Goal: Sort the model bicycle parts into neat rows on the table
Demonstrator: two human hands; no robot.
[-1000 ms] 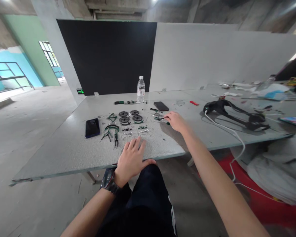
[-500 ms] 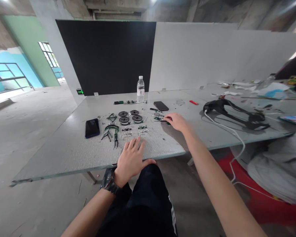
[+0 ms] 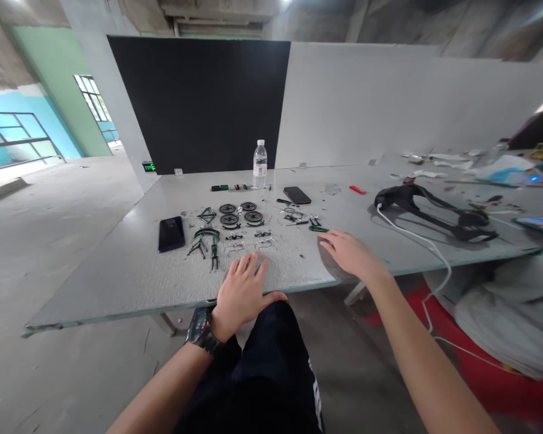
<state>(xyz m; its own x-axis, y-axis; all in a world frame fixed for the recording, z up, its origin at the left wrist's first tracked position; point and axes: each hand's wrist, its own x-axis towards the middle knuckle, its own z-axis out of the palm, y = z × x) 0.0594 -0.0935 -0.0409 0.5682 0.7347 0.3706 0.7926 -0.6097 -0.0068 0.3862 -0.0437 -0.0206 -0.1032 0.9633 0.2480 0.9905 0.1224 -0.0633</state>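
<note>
My left hand (image 3: 242, 292) rests flat at the table's front edge with its fingers spread, holding nothing. My right hand (image 3: 349, 253) is low over the tabletop, fingers loosely stretched out, close by a small green part (image 3: 318, 229). Several black spoked toy bicycle wheels (image 3: 229, 219) lie beyond my left hand. Around them are a green triangular frame (image 3: 207, 215), a curved dark green piece (image 3: 207, 231), a black-and-green fork (image 3: 214, 256) and clear wire-like parts (image 3: 266, 242). A thin dark rod (image 3: 297, 223) lies left of the green part.
A blue-edged phone (image 3: 171, 234) lies at the left, another phone (image 3: 297, 195) farther back. A water bottle (image 3: 260, 166) stands before the black panel. At right are a red object (image 3: 357, 190) and a black strap-like headset (image 3: 411, 199) with a white cable (image 3: 416, 235).
My right hand has drawn back toward me and to the right, away from the small parts, uncovering the green part. My left hand has stayed in place.
</note>
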